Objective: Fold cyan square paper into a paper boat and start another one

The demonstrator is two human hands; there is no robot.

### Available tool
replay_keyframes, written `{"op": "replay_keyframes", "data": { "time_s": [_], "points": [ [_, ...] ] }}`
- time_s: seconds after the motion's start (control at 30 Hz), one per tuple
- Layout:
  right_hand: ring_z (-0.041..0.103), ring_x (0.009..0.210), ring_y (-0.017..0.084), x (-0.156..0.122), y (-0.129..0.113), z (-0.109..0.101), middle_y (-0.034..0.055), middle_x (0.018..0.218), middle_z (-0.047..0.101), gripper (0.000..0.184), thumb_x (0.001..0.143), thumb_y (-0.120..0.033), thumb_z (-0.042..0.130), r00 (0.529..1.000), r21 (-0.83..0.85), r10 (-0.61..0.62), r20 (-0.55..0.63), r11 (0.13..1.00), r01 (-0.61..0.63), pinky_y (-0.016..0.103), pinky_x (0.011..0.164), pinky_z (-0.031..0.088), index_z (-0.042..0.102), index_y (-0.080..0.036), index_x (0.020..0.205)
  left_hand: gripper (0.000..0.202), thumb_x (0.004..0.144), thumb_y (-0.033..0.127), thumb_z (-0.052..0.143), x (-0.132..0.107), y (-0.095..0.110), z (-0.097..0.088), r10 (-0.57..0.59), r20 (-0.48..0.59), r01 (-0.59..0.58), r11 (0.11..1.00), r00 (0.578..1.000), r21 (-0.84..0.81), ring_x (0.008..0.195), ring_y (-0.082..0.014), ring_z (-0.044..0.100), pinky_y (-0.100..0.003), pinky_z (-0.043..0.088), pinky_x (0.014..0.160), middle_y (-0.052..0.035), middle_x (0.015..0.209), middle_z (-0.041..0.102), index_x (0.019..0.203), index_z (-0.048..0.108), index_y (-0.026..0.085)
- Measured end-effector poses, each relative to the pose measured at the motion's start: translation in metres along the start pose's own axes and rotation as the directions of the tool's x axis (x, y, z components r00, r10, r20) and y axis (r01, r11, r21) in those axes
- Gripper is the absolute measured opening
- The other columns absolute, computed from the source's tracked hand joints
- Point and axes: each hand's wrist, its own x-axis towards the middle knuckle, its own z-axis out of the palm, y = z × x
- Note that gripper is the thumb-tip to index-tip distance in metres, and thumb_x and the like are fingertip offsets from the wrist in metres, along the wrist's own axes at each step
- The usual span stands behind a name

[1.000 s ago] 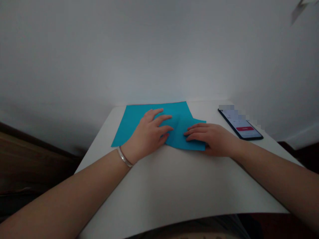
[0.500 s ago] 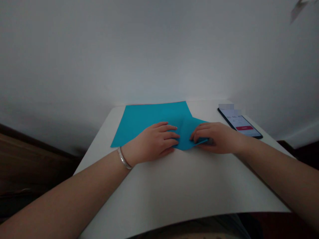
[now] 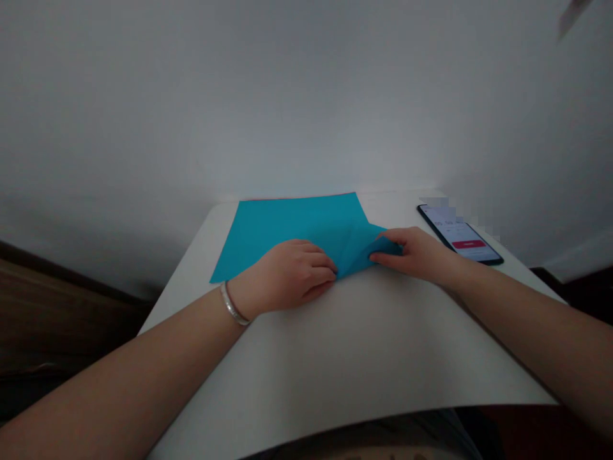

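Note:
A sheet of turquoise paper (image 3: 292,223) lies at the far side of a white table (image 3: 345,358), with its near right corner folded up. My left hand (image 3: 287,278), a silver bangle on its wrist, rests on the paper's near edge with the fingers curled and their tips pressed on the fold. My right hand (image 3: 416,255) pinches the lifted flap of the paper between thumb and fingers, just right of the left hand.
A dark smartphone (image 3: 458,233) with a lit screen lies at the table's far right corner. A plain white wall rises right behind the table. Dark wooden furniture stands to the left, below table level.
My right hand went from lying flat on the folded flap to pinching and lifting it. My left hand slid toward me and curled its fingers onto the paper's near edge.

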Motion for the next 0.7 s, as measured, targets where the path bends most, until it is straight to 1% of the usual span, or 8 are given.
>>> {"op": "replay_keyframes", "data": {
  "time_s": [0.07,0.13,0.23,0.33,0.43,0.53,0.63,0.7],
  "points": [
    [0.056,0.064,0.017,-0.0002,0.0006,-0.0014,0.0008,0.071,0.065,0.021,0.081,-0.041,0.060,0.999,0.001,-0.033,-0.022,0.999,0.033,0.029,0.057,0.041,0.065,-0.021,0.077,0.023,0.093,0.023,0.046,-0.0002,-0.0005,0.0005,-0.003,0.000,0.003,1.000,1.000,0.003,0.093,-0.0190,0.062,-0.034,0.046,0.087,-0.0040,0.104,0.070,0.095,0.069,0.019],
    [0.054,0.062,0.016,-0.0001,0.0009,-0.0032,-0.0003,0.066,0.060,0.022,0.080,-0.041,0.060,0.998,0.001,-0.044,-0.035,0.999,0.044,0.028,0.055,0.039,0.061,-0.021,0.070,0.023,0.094,0.024,0.047,-0.0004,-0.0011,0.0013,0.006,-0.005,-0.006,1.000,1.000,-0.001,0.094,-0.0194,0.062,-0.034,0.047,0.087,-0.0040,0.104,0.070,0.095,0.069,0.019],
    [0.048,0.058,0.014,0.0003,0.0004,-0.0051,-0.0026,0.059,0.050,0.028,0.080,-0.042,0.060,1.000,0.017,-0.018,-0.021,1.000,0.018,0.027,0.052,0.035,0.053,-0.021,0.063,0.021,0.093,0.024,0.048,-0.0004,-0.0016,0.0019,0.020,-0.026,-0.021,1.000,0.999,-0.021,0.095,-0.0194,0.062,-0.034,0.047,0.087,-0.0051,0.104,0.070,0.096,0.069,0.019],
    [0.044,0.057,0.013,0.0009,0.0008,-0.0041,-0.0033,0.058,0.046,0.032,0.083,-0.044,0.055,1.000,0.017,0.028,0.006,0.999,-0.028,0.027,0.052,0.033,0.049,-0.021,0.062,0.020,0.092,0.022,0.050,-0.0004,-0.0012,0.0016,0.014,-0.045,-0.016,0.999,0.999,-0.045,0.094,-0.0191,0.063,-0.033,0.048,0.085,-0.0056,0.102,0.070,0.097,0.069,0.019],
    [0.042,0.055,0.013,0.0019,0.0025,-0.0014,-0.0039,0.057,0.044,0.035,0.085,-0.047,0.051,0.996,-0.014,0.091,0.023,0.996,-0.091,0.027,0.051,0.031,0.048,-0.021,0.062,0.020,0.092,0.022,0.050,-0.0008,-0.0001,0.0013,0.010,-0.062,-0.014,0.999,0.998,-0.050,0.095,-0.0193,0.063,-0.033,0.048,0.084,-0.0058,0.103,0.070,0.097,0.069,0.019],
    [0.041,0.052,0.012,0.0034,0.0026,0.0005,-0.0043,0.055,0.042,0.037,0.083,-0.049,0.052,0.991,-0.058,0.134,0.030,0.990,-0.132,0.027,0.048,0.028,0.046,-0.021,0.060,0.020,0.091,0.022,0.049,-0.0010,0.0011,0.0006,0.019,-0.071,-0.023,0.998,0.997,-0.060,0.095,-0.0195,0.063,-0.033,0.048,0.084,-0.0059,0.106,0.070,0.096,0.069,0.019],
    [0.041,0.050,0.012,0.0050,0.0003,0.0009,-0.0041,0.053,0.042,0.037,0.082,-0.048,0.054,0.988,-0.113,0.153,0.007,0.982,-0.151,0.028,0.047,0.026,0.044,-0.021,0.058,0.022,0.092,0.021,0.047,-0.0005,0.0019,-0.0010,0.030,-0.038,-0.033,0.996,0.999,-0.085,0.094,-0.0189,0.063,-0.032,0.048,0.083,-0.0059,0.104,0.070,0.095,0.069,0.019],
    [0.042,0.050,0.013,0.0059,-0.0015,0.0013,-0.0035,0.053,0.044,0.036,0.081,-0.048,0.055,0.987,-0.146,0.161,-0.013,0.976,-0.162,0.028,0.047,0.026,0.045,-0.021,0.059,0.024,0.093,0.021,0.045,-0.0001,0.0024,-0.0025,0.034,-0.012,-0.035,0.996,0.999,-0.084,0.094,-0.0188,0.063,-0.031,0.048,0.082,-0.0059,0.104,0.070,0.094,0.069,0.019]
  ]
}}
